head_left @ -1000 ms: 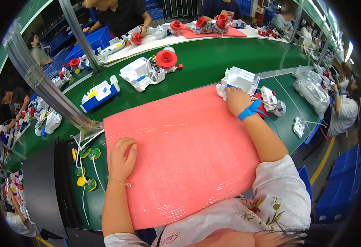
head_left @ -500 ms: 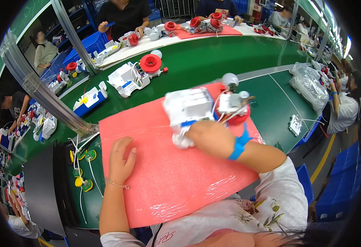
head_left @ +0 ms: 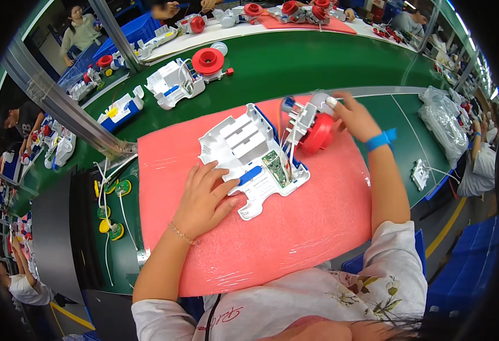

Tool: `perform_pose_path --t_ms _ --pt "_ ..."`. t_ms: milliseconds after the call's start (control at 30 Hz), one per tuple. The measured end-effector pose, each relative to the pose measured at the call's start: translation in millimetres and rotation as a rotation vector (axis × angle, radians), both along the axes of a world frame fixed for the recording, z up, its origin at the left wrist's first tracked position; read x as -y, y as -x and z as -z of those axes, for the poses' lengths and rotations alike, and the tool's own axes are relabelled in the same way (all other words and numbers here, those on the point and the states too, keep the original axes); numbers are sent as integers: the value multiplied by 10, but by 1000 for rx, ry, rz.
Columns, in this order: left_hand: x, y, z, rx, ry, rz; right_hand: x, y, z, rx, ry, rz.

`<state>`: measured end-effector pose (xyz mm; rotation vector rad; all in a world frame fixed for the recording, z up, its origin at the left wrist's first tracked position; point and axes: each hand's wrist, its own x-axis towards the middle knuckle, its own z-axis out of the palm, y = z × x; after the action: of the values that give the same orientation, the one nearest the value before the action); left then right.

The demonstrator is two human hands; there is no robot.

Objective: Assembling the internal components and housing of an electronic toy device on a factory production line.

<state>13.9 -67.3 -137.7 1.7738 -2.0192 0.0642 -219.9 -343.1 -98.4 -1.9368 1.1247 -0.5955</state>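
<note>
A white plastic housing (head_left: pixel 215 145) lies open side up on a pink foam sheet (head_left: pixel 272 244). A green circuit board (head_left: pixel 274 169) and a blue strip (head_left: pixel 250 175) show inside it. My left hand (head_left: pixel 204 200) rests on its near left edge, fingers spread. Wires run from the board to a red-and-white motor assembly (head_left: pixel 319 134) at the housing's right. My right hand (head_left: pixel 356 118) grips this assembly at its far right side, beside a pale round cap (head_left: pixel 321 102). One right fingertip has a white cover. The grip is partly hidden.
Another open housing (head_left: pixel 175 85) with a red round part sits on the green belt (head_left: pixel 283 68), near a blue-and-white shell (head_left: pixel 123 111). Yellow-green discs with cables (head_left: pixel 123 187) lie left of the sheet. A metal post (head_left: pixel 61 108), plastic bag (head_left: pixel 444 125) and small white part (head_left: pixel 420 174) surround the area.
The housing has turned and shifted left and nearer. My left hand has moved right onto it. My right hand has gone from the housing to the motor assembly, which is now tilted.
</note>
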Motion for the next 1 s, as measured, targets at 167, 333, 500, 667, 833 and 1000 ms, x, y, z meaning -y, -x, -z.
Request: perform_pose_path --t_ms 167,333,500,667,833,1000 --pt "-20 100 -33 2 59 1 -37 -186 170 217 -315 -370" --pt "-153 294 -272 -41 -166 216 -158 -204 213 446 -647 -562" --pt "-210 416 -528 -148 -253 183 -314 -222 80 540 -582 -577" --pt "-146 398 -701 -302 210 31 -481 -185 -282 510 -408 -590" --pt "161 711 -830 -1214 -21 -60 -683 -319 -525 372 -8 -774" --pt "314 777 -841 -1206 18 -78 -844 -305 -648 393 295 -728"
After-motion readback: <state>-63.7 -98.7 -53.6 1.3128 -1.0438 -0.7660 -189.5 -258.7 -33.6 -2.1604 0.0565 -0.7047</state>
